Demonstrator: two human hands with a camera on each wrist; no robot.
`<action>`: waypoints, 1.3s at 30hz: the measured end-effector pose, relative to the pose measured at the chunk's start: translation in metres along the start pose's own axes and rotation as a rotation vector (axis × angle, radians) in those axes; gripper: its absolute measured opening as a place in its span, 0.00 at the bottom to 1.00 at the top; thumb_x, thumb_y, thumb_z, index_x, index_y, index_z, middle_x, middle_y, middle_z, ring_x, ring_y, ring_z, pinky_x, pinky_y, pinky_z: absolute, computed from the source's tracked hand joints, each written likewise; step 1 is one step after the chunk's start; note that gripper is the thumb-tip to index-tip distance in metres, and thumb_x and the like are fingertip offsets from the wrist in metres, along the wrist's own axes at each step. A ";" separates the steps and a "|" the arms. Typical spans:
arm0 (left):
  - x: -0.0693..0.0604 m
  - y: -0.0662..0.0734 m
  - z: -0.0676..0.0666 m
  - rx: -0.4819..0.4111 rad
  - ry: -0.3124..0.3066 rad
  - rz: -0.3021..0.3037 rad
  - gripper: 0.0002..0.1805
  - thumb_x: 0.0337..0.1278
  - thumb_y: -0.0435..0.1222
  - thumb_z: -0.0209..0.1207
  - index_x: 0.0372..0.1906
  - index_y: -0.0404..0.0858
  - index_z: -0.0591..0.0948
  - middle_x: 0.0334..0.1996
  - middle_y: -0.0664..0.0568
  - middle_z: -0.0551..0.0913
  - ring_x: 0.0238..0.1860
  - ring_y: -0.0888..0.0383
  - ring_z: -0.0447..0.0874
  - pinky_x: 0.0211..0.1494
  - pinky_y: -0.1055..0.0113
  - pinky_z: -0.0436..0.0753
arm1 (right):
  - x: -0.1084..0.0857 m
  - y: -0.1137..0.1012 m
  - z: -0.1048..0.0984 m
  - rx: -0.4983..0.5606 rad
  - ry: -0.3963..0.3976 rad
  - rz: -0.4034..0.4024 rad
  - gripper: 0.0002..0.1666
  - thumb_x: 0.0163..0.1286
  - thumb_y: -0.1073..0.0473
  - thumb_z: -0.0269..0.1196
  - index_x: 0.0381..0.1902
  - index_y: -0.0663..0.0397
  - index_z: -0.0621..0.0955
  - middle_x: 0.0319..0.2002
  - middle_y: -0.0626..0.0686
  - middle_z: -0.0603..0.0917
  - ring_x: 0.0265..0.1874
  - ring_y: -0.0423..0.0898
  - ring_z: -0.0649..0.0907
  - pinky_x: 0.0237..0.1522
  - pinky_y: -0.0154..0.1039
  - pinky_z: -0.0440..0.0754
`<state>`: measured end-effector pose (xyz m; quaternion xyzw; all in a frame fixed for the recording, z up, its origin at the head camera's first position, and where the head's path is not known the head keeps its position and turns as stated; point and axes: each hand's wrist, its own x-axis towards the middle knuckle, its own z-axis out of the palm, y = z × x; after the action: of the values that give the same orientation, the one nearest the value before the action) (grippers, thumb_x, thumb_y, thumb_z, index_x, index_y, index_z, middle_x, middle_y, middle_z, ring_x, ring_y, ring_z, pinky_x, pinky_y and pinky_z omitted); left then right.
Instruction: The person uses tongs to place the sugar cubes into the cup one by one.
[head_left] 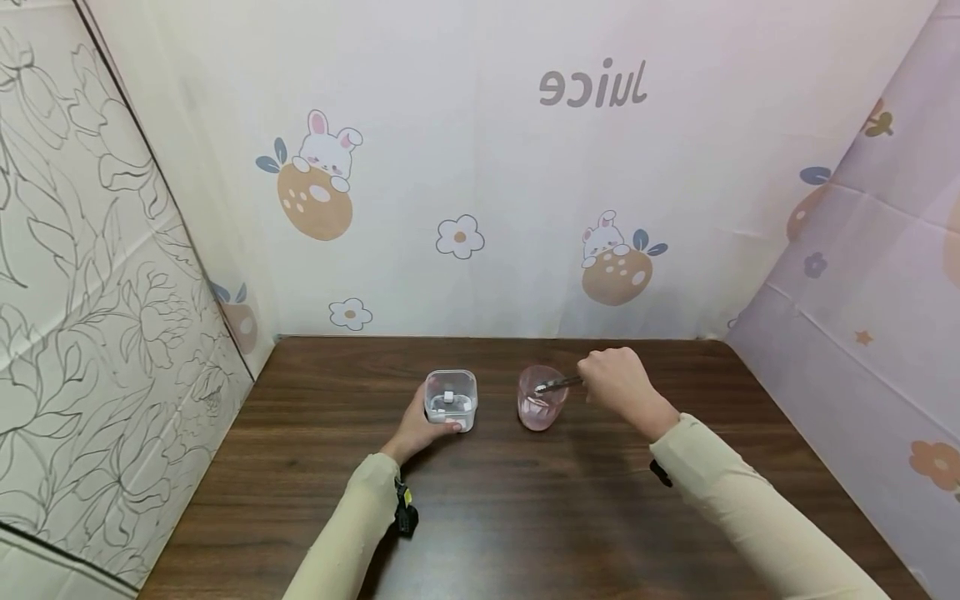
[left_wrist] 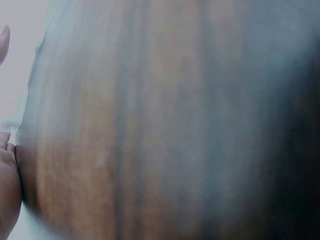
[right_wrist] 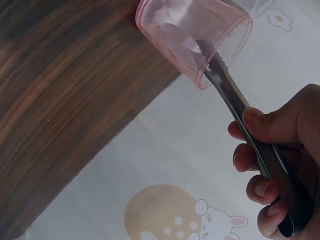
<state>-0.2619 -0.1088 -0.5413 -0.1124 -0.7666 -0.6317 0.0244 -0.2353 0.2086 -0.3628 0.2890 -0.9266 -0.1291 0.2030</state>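
Note:
My left hand (head_left: 414,431) holds a clear square plastic container (head_left: 471,417) round its left and near sides. A few small white cubes (head_left: 448,397) show inside it. In the right hand (head_left: 617,385) is a pair of metal tongs (right_wrist: 237,102), gripped between thumb and curled fingers. Its tips reach over the rim into a pink see-through cup (head_left: 534,422), which stands to the right of the container. White pieces show inside the cup near the tips; whether the tongs pinch one, I cannot tell. Only part of the left hand appears in the left wrist view.
Both vessels stand on a dark wood-grain table (head_left: 517,517). A printed cloth wall (head_left: 465,167) rises behind its far edge, and cloth panels flank both sides. Blurred table surface fills most of the left wrist view.

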 end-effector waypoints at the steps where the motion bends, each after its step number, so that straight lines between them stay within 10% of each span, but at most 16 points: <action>1: 0.000 0.000 0.000 -0.001 0.000 -0.002 0.55 0.30 0.27 0.76 0.70 0.34 0.59 0.60 0.38 0.71 0.60 0.44 0.68 0.65 0.52 0.62 | 0.000 -0.001 0.000 -0.006 0.002 -0.007 0.19 0.30 0.62 0.76 0.08 0.48 0.72 0.11 0.47 0.72 0.09 0.44 0.69 0.10 0.42 0.69; 15: -0.011 0.028 -0.005 -0.090 -0.040 0.025 0.52 0.33 0.23 0.74 0.68 0.24 0.57 0.58 0.27 0.68 0.58 0.33 0.66 0.63 0.41 0.61 | 0.004 -0.009 0.009 -0.098 0.073 -0.098 0.22 0.40 0.73 0.67 0.07 0.48 0.68 0.09 0.49 0.70 0.08 0.41 0.65 0.08 0.40 0.65; 23: -0.003 0.005 -0.001 -0.002 -0.017 0.007 0.54 0.33 0.27 0.76 0.70 0.32 0.58 0.59 0.36 0.71 0.59 0.42 0.68 0.64 0.49 0.64 | 0.006 -0.012 0.012 -0.109 0.055 -0.104 0.24 0.42 0.76 0.64 0.06 0.48 0.65 0.07 0.46 0.65 0.12 0.39 0.56 0.09 0.38 0.63; 39: -0.002 0.002 -0.001 -0.036 -0.020 0.000 0.54 0.34 0.27 0.75 0.71 0.32 0.57 0.61 0.35 0.69 0.60 0.41 0.67 0.64 0.47 0.62 | 0.006 -0.010 0.007 -0.112 0.023 -0.071 0.23 0.41 0.74 0.65 0.06 0.47 0.66 0.08 0.46 0.66 0.11 0.39 0.60 0.09 0.39 0.65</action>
<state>-0.2600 -0.1094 -0.5395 -0.1190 -0.7555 -0.6441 0.0149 -0.2387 0.1980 -0.3706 0.3113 -0.9048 -0.1846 0.2246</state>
